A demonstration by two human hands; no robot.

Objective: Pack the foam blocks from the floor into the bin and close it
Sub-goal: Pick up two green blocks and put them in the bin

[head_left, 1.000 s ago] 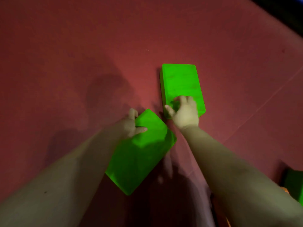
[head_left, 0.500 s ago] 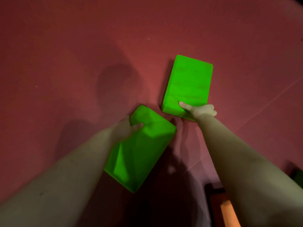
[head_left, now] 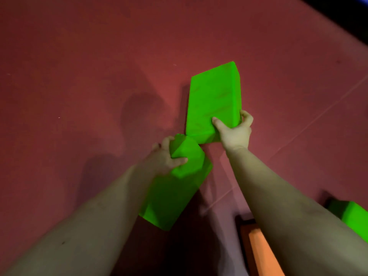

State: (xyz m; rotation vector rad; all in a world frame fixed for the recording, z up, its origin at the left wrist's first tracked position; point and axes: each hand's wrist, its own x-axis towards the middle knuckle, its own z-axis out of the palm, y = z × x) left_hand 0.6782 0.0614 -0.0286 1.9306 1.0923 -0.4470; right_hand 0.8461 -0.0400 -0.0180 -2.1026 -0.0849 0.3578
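Note:
Two bright green foam blocks are in my hands above the red floor mat. My left hand (head_left: pixel 166 157) grips the far end of one foam block (head_left: pixel 175 194), which hangs tilted toward me. My right hand (head_left: pixel 235 132) clasps the near right corner of the second foam block (head_left: pixel 215 102), thumb on its top face, fingers around its right side. The near corner of this block almost touches the left block. A third green block (head_left: pixel 352 216) lies at the lower right, partly hidden by my right forearm. The bin is not clearly visible.
The red mat (head_left: pixel 99 76) covers the floor, with a seam running diagonally at the right. An orange object with a dark edge (head_left: pixel 260 253) sits at the bottom, next to my right forearm. A dark area lies beyond the mat's top right corner.
My right hand went from resting on top of the second block to gripping its near corner and lifting it off the mat, tilting it. The left block stays held.

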